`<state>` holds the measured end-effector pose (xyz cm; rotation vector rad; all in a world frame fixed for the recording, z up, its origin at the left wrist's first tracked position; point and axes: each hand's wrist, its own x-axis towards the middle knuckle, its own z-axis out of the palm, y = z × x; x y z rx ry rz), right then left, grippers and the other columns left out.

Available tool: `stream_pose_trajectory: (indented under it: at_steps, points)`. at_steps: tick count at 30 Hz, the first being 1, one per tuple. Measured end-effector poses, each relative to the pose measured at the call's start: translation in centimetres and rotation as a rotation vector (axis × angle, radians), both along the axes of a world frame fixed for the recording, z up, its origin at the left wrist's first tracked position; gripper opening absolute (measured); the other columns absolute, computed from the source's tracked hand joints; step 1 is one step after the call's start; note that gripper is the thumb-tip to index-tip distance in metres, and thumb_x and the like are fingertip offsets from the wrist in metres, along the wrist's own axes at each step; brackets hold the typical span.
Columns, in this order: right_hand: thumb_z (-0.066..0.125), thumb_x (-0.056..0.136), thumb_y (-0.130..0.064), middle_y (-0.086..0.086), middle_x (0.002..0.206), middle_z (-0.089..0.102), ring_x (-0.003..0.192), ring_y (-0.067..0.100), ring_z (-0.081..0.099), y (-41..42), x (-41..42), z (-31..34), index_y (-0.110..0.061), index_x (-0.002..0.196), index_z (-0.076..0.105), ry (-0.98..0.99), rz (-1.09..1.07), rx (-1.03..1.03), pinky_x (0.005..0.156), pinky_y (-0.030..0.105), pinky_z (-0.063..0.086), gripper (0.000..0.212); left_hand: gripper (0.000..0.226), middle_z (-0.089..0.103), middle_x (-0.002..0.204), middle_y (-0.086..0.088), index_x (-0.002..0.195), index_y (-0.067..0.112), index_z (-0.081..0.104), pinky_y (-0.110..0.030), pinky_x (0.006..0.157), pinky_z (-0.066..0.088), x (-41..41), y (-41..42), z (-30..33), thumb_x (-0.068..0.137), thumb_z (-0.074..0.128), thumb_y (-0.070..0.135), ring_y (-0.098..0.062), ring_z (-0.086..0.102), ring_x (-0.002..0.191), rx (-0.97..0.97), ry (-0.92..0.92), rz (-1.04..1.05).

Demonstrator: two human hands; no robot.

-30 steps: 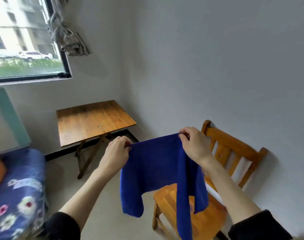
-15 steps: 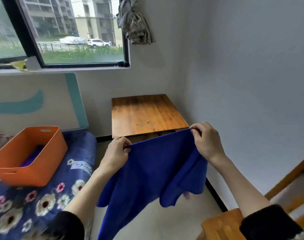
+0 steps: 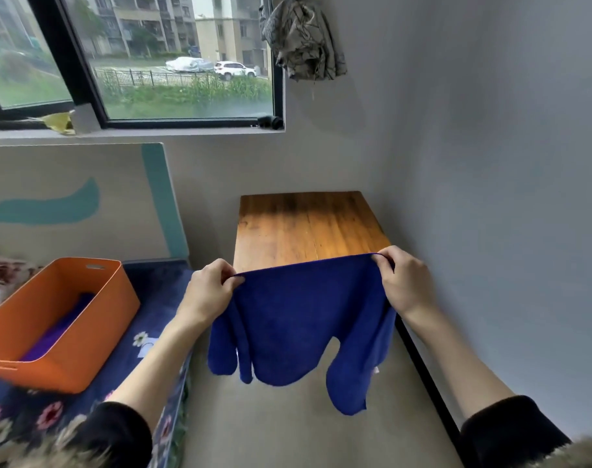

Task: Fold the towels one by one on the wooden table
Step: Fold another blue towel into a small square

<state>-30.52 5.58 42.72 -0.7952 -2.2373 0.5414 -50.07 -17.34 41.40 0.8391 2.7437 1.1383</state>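
Note:
A blue towel (image 3: 294, 319) hangs spread in the air in front of me, its lower edge drooping in loose lobes above the floor. My left hand (image 3: 210, 292) pinches its upper left corner and my right hand (image 3: 402, 282) pinches its upper right corner. The top edge is stretched between them. Just beyond the towel stands the wooden table (image 3: 304, 224), bare, in the corner against the grey wall; the towel hides its near edge.
An orange bin (image 3: 85, 329) with a purple cloth (image 3: 55, 336) inside sits on a floral blue bed (image 3: 152, 298) at the left. A window is above, with a bundled curtain (image 3: 301, 38) at its right. Grey floor lies below the towel.
My view has swung left from the wooden chair to face the table and bed. The towel, still held by both hands, is now right in front of the table.

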Motion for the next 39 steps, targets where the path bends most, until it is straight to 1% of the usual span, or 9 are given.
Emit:
stream_pose_trajectory:
  at_steps: [4,8,14,18,21,25,28,35,39]
  points:
    - [0.051,0.094,-0.026,0.001,0.077,0.059,0.068,0.018,0.049,4.1,-4.0,-1.2,-0.008,0.082,0.060,-0.057,-0.045,-0.040,0.059,0.027,0.035,0.024,0.015,0.058,0.089,-0.002,0.083,0.017,0.058,-0.027,0.076,0.037,-4.4,3.3,-1.5,0.084,0.056,0.003,-0.020,0.052,0.087,-0.027,-0.006,0.019]
    - [0.052,0.094,-0.028,-0.001,0.075,0.054,0.068,0.017,0.047,8.3,-9.0,-2.5,-0.009,0.081,0.059,-0.087,-0.058,-0.060,0.058,0.026,0.032,0.023,0.007,0.066,0.090,-0.006,0.085,0.017,0.061,-0.038,0.085,0.043,-9.2,6.7,-3.7,0.089,0.057,0.022,-0.028,0.056,0.093,-0.071,-0.028,0.090]
    - [0.055,0.092,-0.033,-0.005,0.071,0.055,0.060,0.003,0.045,14.2,-16.9,-4.6,-0.019,0.074,0.054,-0.130,-0.126,-0.152,0.048,0.015,0.028,0.023,0.020,0.058,0.071,0.002,0.079,0.018,0.059,-0.033,0.067,0.041,-17.9,11.9,-5.4,0.087,0.060,0.036,-0.025,0.055,0.078,-0.060,-0.065,0.055]
    - [0.057,0.089,-0.040,-0.001,0.066,0.057,0.060,0.013,0.049,17.6,-21.5,-6.1,-0.016,0.069,0.056,-0.206,-0.181,-0.213,0.047,0.022,0.032,0.031,0.005,0.059,0.076,0.003,0.084,0.023,0.058,-0.032,0.069,0.042,-23.5,15.1,-7.2,0.088,0.059,0.027,-0.022,0.055,0.079,-0.100,-0.109,0.018]
    - [0.057,0.089,-0.041,0.004,0.066,0.061,0.067,0.023,0.055,20.0,-24.4,-7.6,-0.011,0.067,0.059,-0.237,-0.195,-0.301,0.053,0.028,0.038,0.037,0.014,0.060,0.081,0.004,0.081,0.029,0.056,-0.030,0.069,0.040,-27.1,17.2,-9.0,0.087,0.054,0.017,-0.020,0.054,0.079,-0.199,-0.162,-0.053]
    - [0.057,0.089,-0.038,-0.001,0.061,0.057,0.061,0.016,0.051,23.1,-27.8,-9.9,-0.015,0.063,0.056,-0.302,-0.227,-0.407,0.048,0.022,0.033,0.035,0.012,0.065,0.092,-0.003,0.082,0.028,0.060,-0.030,0.071,0.042,-30.9,20.2,-11.5,0.085,0.056,0.016,-0.023,0.056,0.084,-0.312,-0.256,-0.114]
    - [0.056,0.091,-0.031,0.004,0.075,0.061,0.067,0.017,0.050,25.7,-30.4,-12.0,-0.012,0.074,0.060,-0.389,-0.219,-0.437,0.049,0.022,0.032,0.025,0.008,0.067,0.098,-0.006,0.090,0.021,0.064,-0.033,0.076,0.047,-33.3,22.5,-13.3,0.085,0.058,0.019,-0.025,0.058,0.086,-0.360,-0.289,-0.105]
    - [0.051,0.093,-0.019,0.012,0.106,0.064,0.094,0.027,0.054,32.5,-37.5,-16.2,-0.008,0.097,0.065,-0.478,-0.206,-0.447,0.076,0.029,0.042,0.018,0.015,0.067,0.099,-0.006,0.095,0.016,0.067,-0.037,0.080,0.050,-40.1,28.5,-15.9,0.085,0.059,0.024,-0.026,0.060,0.090,-0.476,-0.253,-0.081]
    - [0.049,0.094,-0.017,0.013,0.109,0.063,0.100,0.030,0.056,36.0,-41.0,-18.3,-0.009,0.100,0.065,-0.525,-0.204,-0.443,0.080,0.029,0.042,0.019,0.013,0.067,0.098,-0.005,0.093,0.017,0.067,-0.036,0.078,0.050,-43.4,31.9,-17.6,0.087,0.058,0.025,-0.025,0.059,0.088,-0.505,-0.233,-0.064]
